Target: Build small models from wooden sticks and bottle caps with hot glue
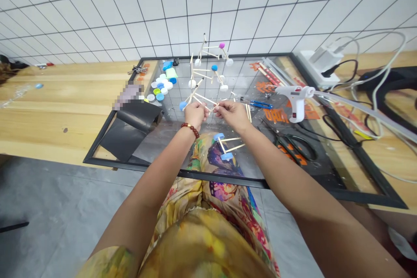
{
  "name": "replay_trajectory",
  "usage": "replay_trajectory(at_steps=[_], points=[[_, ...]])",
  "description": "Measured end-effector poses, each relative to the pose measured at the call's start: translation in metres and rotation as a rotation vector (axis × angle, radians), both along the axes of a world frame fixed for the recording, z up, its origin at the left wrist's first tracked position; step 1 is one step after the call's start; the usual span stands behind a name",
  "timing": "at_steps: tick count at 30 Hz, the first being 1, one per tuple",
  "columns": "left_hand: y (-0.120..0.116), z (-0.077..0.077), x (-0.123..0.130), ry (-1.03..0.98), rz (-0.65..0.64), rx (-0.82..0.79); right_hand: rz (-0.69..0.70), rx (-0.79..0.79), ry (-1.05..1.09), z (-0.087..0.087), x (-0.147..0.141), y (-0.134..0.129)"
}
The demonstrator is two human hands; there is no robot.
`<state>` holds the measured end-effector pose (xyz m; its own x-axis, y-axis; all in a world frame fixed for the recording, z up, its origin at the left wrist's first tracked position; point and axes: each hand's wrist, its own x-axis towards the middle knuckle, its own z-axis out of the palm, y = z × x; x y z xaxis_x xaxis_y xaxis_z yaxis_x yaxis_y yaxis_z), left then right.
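Note:
My left hand (194,114) is closed in a pinch on a wooden stick frame (204,98) that has a blue bottle cap (183,105) at its left end. Opposite it, my right hand (233,115) pinches the frame's near end, where thin sticks meet; the fingertips hide the joint. Closer to my lap, two blue caps joined by sticks (224,146) lie on the glass panel (176,128). Beyond my hands stand two stick models with cap wheels, one with a blue top piece (214,68) and one with a pink top piece (222,46).
Loose bottle caps (159,86) sit at the left beside black sheets (130,126). On the right are a white glue gun (297,97), a blue utility knife (260,104), scissors (295,145), glue sticks (272,71) and a power strip (316,69) with cables. A tiled wall (228,4) rises behind.

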<state>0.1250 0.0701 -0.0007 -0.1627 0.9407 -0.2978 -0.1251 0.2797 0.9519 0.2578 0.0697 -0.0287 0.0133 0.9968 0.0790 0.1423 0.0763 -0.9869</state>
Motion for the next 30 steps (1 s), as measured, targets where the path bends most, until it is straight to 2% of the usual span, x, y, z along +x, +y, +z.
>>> replay_trajectory(at_steps=[12,19,30], points=[[-0.0028,0.0003,-0.0041,-0.025,-0.022,0.002,0.000,0.008,-0.046,-0.0008,0.0025,-0.0016],[-0.0022,0.0016,-0.0033,-0.022,-0.019,-0.006,-0.010,-0.039,0.068,0.0033,-0.0011,-0.0013],[-0.0028,0.0009,-0.0036,0.000,-0.029,-0.014,-0.023,0.028,0.051,0.0006,-0.0003,-0.0009]])
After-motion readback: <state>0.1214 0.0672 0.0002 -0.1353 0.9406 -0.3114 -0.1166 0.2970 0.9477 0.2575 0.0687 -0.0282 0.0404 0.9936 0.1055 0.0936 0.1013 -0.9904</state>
